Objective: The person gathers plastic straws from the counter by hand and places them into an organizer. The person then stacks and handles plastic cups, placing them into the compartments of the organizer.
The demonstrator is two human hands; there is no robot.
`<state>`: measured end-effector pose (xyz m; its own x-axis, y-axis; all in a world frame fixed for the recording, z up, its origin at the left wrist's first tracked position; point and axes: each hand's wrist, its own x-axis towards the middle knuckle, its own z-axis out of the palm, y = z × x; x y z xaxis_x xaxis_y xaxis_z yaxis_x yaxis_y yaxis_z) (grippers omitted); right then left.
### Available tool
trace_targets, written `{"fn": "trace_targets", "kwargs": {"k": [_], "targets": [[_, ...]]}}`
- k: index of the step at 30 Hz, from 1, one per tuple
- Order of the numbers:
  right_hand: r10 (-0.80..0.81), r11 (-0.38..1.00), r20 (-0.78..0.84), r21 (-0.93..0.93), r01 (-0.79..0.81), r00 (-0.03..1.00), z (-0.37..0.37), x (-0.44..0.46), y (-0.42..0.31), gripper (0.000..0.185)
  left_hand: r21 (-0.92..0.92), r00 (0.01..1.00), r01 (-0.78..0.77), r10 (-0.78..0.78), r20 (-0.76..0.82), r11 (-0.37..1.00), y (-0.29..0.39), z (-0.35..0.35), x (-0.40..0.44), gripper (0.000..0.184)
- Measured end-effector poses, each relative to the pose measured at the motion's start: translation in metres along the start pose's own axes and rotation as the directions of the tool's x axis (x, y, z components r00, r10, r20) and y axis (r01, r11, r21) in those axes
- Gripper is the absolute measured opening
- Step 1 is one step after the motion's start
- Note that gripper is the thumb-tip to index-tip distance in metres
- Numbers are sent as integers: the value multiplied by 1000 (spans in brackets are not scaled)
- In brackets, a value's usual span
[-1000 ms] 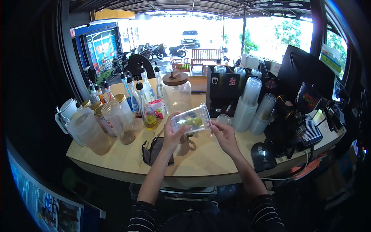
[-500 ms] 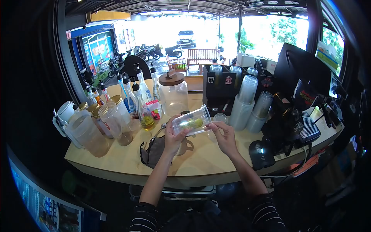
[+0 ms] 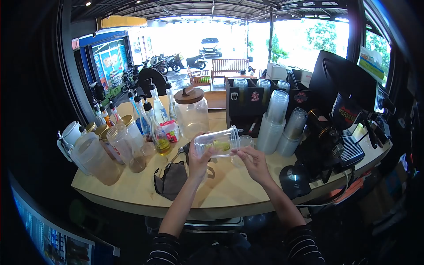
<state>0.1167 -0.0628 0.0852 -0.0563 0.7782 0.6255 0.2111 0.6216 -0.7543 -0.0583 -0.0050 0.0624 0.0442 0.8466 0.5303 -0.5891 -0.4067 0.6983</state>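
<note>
A clear plastic cup (image 3: 219,140) with a green-yellow print or content lies nearly on its side above the counter, its mouth to the right. My left hand (image 3: 199,158) is wrapped round the cup's base end. At the rim, my right hand (image 3: 253,161) pinches the edge between thumb and fingers. Below and left of the cup, a dark grey cloth pouch (image 3: 171,181) rests on the counter with a metal spoon-like handle near it. Behind my right hand stands a small clear cup (image 3: 245,142), partly hidden.
Stacked plastic cups (image 3: 270,132) stand right of my hands, before a black cup holder (image 3: 242,108). A coffee machine (image 3: 324,145) is further right. Left are a wooden-lidded jar (image 3: 192,119), a pump bottle (image 3: 159,137) and a clear pitcher (image 3: 95,159). The counter's front edge (image 3: 145,207) is near me.
The cup has turned closer to level, its mouth tipping down a little. Both hands keep their hold. The whole view has shifted slightly.
</note>
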Motion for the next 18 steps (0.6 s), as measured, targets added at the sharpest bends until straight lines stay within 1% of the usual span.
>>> {"fn": "trace_targets", "kwargs": {"k": [1,3,4,6,7,8,9,10,11,12,13,14,15,16,17,18], "targets": [[-3,1000,-1,1,3,1000,0,1,1,19,1,1000,-3,3,2,1000,3,5,2,54],[-31,1000,31,4,31,999,2,5,2,18,-108,998,59,-62,-30,992,8,16,7,56],[-34,999,28,4,34,999,2,6,4,18,-108,998,58,-61,-26,993,4,21,10,56],[-46,999,109,18,44,993,4,6,10,18,-100,996,66,-72,-54,993,-5,32,12,54],[-55,998,110,-5,56,992,1,8,6,18,-101,996,62,-68,-50,993,-7,33,17,54],[-61,998,108,-7,62,992,-6,12,5,18,2,998,56,-56,-9,998,-9,32,24,54],[-37,994,140,-96,50,990,-15,17,4,19,105,998,45,-49,33,993,-9,30,30,54],[-8,982,168,-184,39,986,-24,22,1,22,105,998,43,-47,37,993,-6,32,36,54],[-11,982,165,-185,42,986,-33,30,-5,22,188,998,28,-40,58,982,3,38,43,56],[-23,960,83,-277,45,996,-42,40,-15,28,269,996,10,-33,79,963,11,46,50,58],[-40,930,3,-366,38,999,-52,50,-26,35,224,994,-26,2,107,974,17,56,59,66],[-188,896,10,-408,176,982,-59,64,-37,42,222,994,-26,2,110,975,16,60,70,66],[-330,841,24,-447,306,944,-63,79,-47,50,303,980,-130,75,185,944,14,63,82,67],[-331,840,22,-448,305,943,-64,93,-55,50,374,954,-236,141,265,897,13,67,92,68],[-426,758,53,-524,388,903,-63,107,-62,55,419,941,-273,150,303,866,14,75,102,74],[-514,661,92,-591,462,853,-63,121,-65,59,419,940,-277,152,307,865,13,80,113,74]]}}
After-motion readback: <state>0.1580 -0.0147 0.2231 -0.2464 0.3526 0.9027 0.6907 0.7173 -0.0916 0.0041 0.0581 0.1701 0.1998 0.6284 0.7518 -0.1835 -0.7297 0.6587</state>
